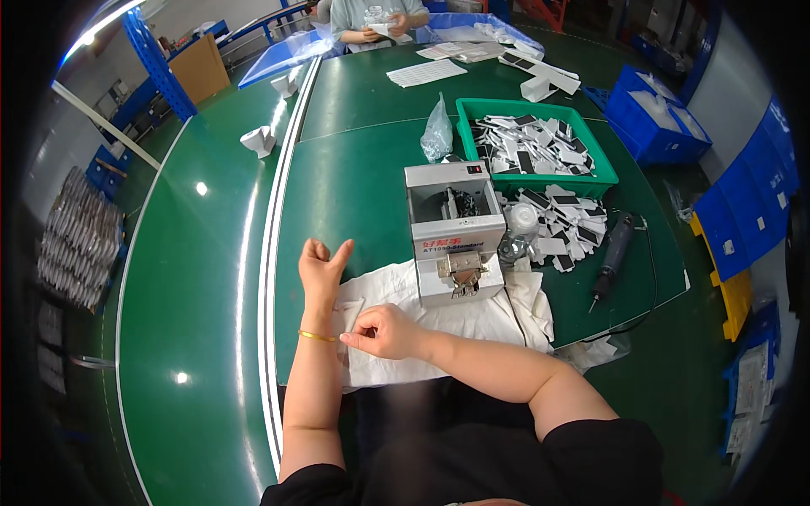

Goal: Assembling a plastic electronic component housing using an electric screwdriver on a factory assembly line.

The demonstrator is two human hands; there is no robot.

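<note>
My left hand [321, 268] is raised at the left of the white cloth [396, 291], fingers curled in and thumb sticking out, with nothing visible in it. A gold bracelet [317, 336] circles that wrist. Close beside the bracelet, my right hand [386, 331] is closed, thumb and forefinger pinched together; whatever lies between them is too small or hidden to make out. Ahead of my right hand a grey tabletop machine [456, 240] stands on the cloth, with an open top and a metal mechanism at its front.
Right of the machine are a clear jar [521, 221] and a pile of small white and black pieces [569, 232]. A green bin [603, 169] holds more. A power screwdriver [616, 253] lies farther right. White cups stand on a conveyor belt [194, 253] at left. Another person [371, 21] works opposite.
</note>
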